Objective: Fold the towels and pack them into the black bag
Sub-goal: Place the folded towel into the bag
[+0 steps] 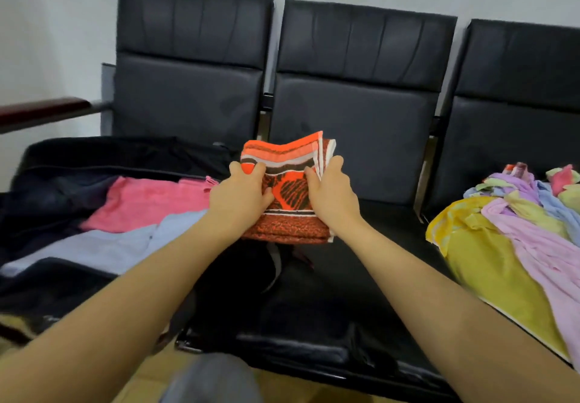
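Grey cloth (213,380), blurred at the bottom edge, is being seen nearest, with both bare forearms being stretched forward above it over a black padded seat (329,293). Between the hands, a folded orange towel (292,202) is being held above that seat. Its long axis is being kept running away from the person, the thick folded edge pointing back towards the forearms and the loose layered edges being lifted at the far end. Orange ground, dark brown scribbled patches and white and brown stripes are being shown on it. The towel's left edge is being pinched by the left hand (241,195), thumb on top and fingers curled beneath. The right edge is being gripped by the right hand (332,192), its fingers curled round the stacked layers.

Left of the left hand, the black bag (47,183) is being kept open, with a folded light blue towel (103,245) lying nearer and a folded pink towel (150,202) beyond it inside. Right of the right hand, a loose pile of unfolded towels (514,230) in yellow, pink, lilac and blue is being left on the next seat. Beyond the hands, black seat backs (361,89) are being seen against a pale wall (47,26).
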The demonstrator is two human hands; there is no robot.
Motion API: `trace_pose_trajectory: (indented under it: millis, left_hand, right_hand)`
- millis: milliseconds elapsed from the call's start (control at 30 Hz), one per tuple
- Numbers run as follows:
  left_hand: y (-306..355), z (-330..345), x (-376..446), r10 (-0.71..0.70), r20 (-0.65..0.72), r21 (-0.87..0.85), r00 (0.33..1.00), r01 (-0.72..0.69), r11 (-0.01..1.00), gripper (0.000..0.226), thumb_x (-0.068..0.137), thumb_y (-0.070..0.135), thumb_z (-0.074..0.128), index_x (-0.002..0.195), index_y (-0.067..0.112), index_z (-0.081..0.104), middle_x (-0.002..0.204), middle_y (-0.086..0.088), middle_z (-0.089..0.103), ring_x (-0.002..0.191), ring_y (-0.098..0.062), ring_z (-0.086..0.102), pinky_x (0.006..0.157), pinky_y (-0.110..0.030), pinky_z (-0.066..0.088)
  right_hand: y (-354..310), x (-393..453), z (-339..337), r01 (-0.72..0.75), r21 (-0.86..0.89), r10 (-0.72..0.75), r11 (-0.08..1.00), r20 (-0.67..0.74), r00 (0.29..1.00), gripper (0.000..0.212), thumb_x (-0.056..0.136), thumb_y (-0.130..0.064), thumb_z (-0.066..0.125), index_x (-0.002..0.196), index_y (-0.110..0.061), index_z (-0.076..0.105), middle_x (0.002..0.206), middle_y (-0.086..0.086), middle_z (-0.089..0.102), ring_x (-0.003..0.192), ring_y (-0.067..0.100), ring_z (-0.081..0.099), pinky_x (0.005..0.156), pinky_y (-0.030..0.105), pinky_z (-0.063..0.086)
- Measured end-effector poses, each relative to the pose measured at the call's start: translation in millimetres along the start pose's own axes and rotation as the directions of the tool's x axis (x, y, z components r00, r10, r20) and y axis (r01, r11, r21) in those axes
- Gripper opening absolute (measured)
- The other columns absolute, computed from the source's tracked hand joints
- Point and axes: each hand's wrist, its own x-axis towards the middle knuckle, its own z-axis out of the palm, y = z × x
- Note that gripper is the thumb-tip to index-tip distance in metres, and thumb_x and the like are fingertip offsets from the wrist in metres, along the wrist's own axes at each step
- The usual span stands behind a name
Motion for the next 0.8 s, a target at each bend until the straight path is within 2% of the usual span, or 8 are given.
trace_pose_trajectory:
  millis: [133,267,333,433,567,667,733,800]
  left_hand:
    - [-71.7,-13.0,6.2,-0.045,-0.034,0.052,0.998,0.047,0.998,0.046,0.094,0.041,0.045,0.136,0.022,0.038,0.117,-0.014,0.040,0.087,-0.038,0.060,0.064,-0.033,0.035]
    - [-141.5,-11.2,17.3,-0.096,-0.041,0.122,0.995,0.100,0.987,0.047,0.094,0.040,0.045,0.137,0.022,0.036,0.120,-0.015,0.040,0.092,-0.038,0.060,0.065,-0.036,0.038]
    - [-177.7,-6.3,26.6,-0.123,-0.037,0.156,0.992,0.127,0.980,0.049,0.095,0.039,0.045,0.139,0.022,0.034,0.124,-0.015,0.038,0.095,-0.038,0.059,0.070,-0.038,0.041]
    - [-229.6,5.8,45.8,-0.145,-0.057,0.206,0.988,0.154,0.966,0.051,0.095,0.038,0.045,0.142,0.021,0.032,0.125,-0.016,0.038,0.096,-0.039,0.058,0.070,-0.040,0.041]
    - [-282.9,30.2,71.1,-0.157,-0.047,0.295,0.987,0.164,0.941,0.051,0.096,0.037,0.045,0.142,0.018,0.032,0.124,-0.018,0.040,0.091,-0.038,0.058,0.069,-0.039,0.041]
    - [-311.4,52.6,84.2,-0.159,-0.011,0.347,0.987,0.153,0.925,0.054,0.096,0.036,0.046,0.144,0.018,0.031,0.124,-0.020,0.041,0.089,-0.037,0.058,0.070,-0.039,0.040]
    - [-324.8,67.4,86.8,-0.181,0.019,0.329,0.983,0.165,0.930,0.053,0.094,0.033,0.051,0.142,0.016,0.035,0.122,-0.022,0.043,0.087,-0.039,0.059,0.071,-0.041,0.042]
    - [-338.5,83.9,85.6,-0.161,0.016,0.320,0.987,0.148,0.936,0.055,0.083,0.029,0.069,0.132,0.012,0.051,0.110,-0.025,0.050,0.075,-0.041,0.060,0.064,-0.041,0.046]
  right_hand:
    - [-43.4,13.4,57.4,-0.043,0.262,0.020,0.964,0.088,0.996,0.028,0.099,-0.036,0.044,0.108,-0.012,0.035,0.099,0.009,0.059,0.082,0.025,0.059,0.070,0.040,0.047]
    - [-81.0,26.1,122.0,-0.072,0.373,0.006,0.925,0.176,0.984,0.026,0.100,-0.029,0.044,0.113,-0.008,0.035,0.099,0.002,0.054,0.079,0.015,0.053,0.067,0.026,0.040]
    - [-98.1,36.0,154.7,-0.080,0.381,-0.010,0.921,0.228,0.973,0.023,0.101,-0.025,0.042,0.113,-0.007,0.034,0.096,-0.001,0.051,0.079,0.014,0.053,0.063,0.020,0.038]
    - [-119.2,53.2,202.1,-0.089,0.371,-0.030,0.924,0.302,0.953,0.024,0.100,-0.017,0.040,0.117,-0.004,0.033,0.098,0.002,0.049,0.088,0.018,0.051,0.072,0.027,0.037]
    - [-134.1,71.2,256.6,-0.089,0.327,-0.042,0.941,0.374,0.927,0.018,0.096,-0.007,0.038,0.112,-0.007,0.029,0.084,0.001,0.047,0.071,0.011,0.048,0.061,0.025,0.037]
    - [-135.4,74.0,293.9,-0.056,0.314,-0.071,0.948,0.377,0.923,0.029,0.096,-0.004,0.039,0.123,0.000,0.029,0.092,0.006,0.049,0.079,0.016,0.049,0.065,0.025,0.037]
    - [-131.4,73.4,317.6,-0.048,0.333,-0.082,0.942,0.365,0.927,0.038,0.096,-0.001,0.040,0.131,0.003,0.026,0.096,0.007,0.048,0.084,0.018,0.048,0.066,0.024,0.034]
    - [-125.3,73.9,338.5,-0.073,0.313,-0.054,0.947,0.377,0.925,0.045,0.096,-0.002,0.041,0.136,0.002,0.023,0.092,0.007,0.052,0.083,0.022,0.052,0.062,0.027,0.036]
